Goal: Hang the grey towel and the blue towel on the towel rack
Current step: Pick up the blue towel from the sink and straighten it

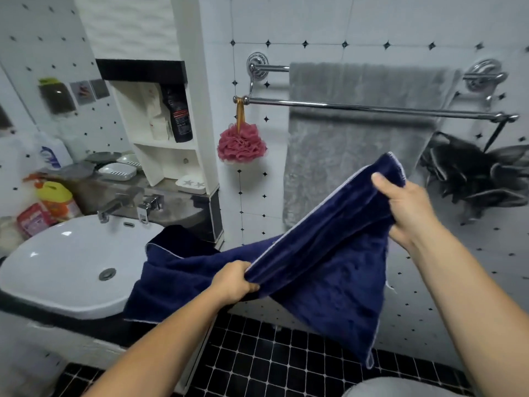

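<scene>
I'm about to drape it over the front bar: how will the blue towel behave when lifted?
Probably floppy: the blue towel sags between the left hand and right hand. Its far end trails by the sink, so it may drag. Its thick pile should likely grip the chrome bar.
</scene>
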